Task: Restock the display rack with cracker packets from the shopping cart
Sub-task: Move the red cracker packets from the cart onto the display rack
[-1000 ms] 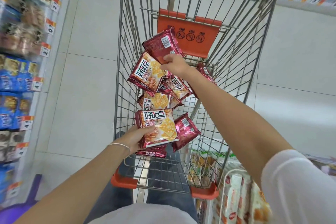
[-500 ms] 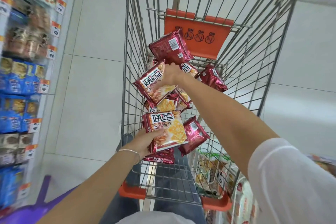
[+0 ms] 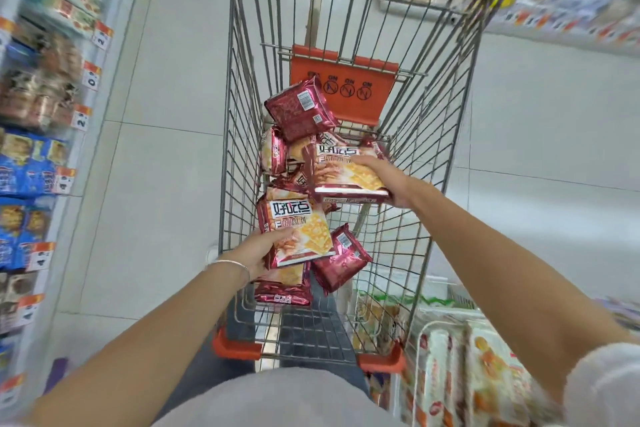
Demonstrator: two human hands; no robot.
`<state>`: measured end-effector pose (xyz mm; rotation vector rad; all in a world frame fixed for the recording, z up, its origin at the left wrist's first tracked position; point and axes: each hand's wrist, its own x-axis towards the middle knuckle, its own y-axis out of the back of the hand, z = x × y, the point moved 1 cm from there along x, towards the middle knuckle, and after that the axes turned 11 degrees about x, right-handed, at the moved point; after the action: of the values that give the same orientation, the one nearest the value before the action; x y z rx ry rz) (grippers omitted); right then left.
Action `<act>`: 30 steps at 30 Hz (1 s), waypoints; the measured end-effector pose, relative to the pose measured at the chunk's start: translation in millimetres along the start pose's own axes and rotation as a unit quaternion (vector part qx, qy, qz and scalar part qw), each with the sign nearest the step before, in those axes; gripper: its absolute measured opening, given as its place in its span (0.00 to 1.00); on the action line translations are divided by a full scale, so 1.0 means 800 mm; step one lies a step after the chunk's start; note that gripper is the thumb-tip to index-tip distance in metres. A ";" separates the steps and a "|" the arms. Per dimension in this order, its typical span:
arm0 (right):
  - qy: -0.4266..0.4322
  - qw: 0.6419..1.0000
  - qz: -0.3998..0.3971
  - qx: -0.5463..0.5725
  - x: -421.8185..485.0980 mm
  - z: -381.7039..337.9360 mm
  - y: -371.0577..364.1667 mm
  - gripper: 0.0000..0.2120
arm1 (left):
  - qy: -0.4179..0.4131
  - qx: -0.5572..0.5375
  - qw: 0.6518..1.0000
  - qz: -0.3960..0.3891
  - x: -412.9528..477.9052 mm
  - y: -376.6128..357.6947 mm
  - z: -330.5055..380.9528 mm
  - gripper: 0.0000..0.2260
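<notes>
Presently my left hand [image 3: 258,250] grips one cracker packet [image 3: 299,230] mid-frame, my right hand [image 3: 393,184] a second packet [image 3: 346,166] above; loose packets [image 3: 301,109] lie unshelved in the shopping cart [image 3: 434,135].

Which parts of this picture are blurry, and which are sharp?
Head view: left shelves and top-right shelves are smeared by motion blur; the cracker packet in the left hand has readable print; the cart wires bow slightly from wide-angle distortion; light is even, without harsh glare.

Each hand [image 3: 254,250] [image 3: 389,180] grips a cracker packet [image 3: 298,232] [image 3: 346,168] over the cart [image 3: 239,135]
</notes>
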<state>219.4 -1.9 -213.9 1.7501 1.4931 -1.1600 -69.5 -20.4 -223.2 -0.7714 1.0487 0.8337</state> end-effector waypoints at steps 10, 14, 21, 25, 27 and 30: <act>-0.073 0.990 -0.097 0.074 -0.050 0.056 -0.052 0.26 | -0.006 0.052 0.995 -0.082 -0.067 -0.022 0.046 0.36; -0.028 0.996 -0.066 0.045 -0.091 0.047 -0.071 0.33 | -0.057 0.195 0.978 -0.050 0.022 0.012 0.026 0.56; 0.084 0.989 0.030 0.118 -0.212 0.051 -0.082 0.20 | -0.110 0.329 0.931 -0.111 -0.145 -0.037 0.109 0.29; 0.174 0.960 0.118 0.187 -0.299 0.070 -0.106 0.21 | -0.195 0.423 0.875 -0.134 -0.215 -0.062 0.134 0.27; 0.227 0.936 0.157 0.218 -0.348 0.082 -0.116 0.14 | -0.239 0.445 0.852 -0.141 -0.254 -0.081 0.135 0.31; 0.288 0.899 0.218 0.249 -0.436 0.106 -0.123 0.13 | -0.298 0.465 0.812 -0.188 -0.315 -0.127 0.127 0.29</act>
<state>100.7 -220.7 62.5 2.7934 1.0246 -0.8612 -6.2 -34.5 59.4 0.1481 0.5710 0.1120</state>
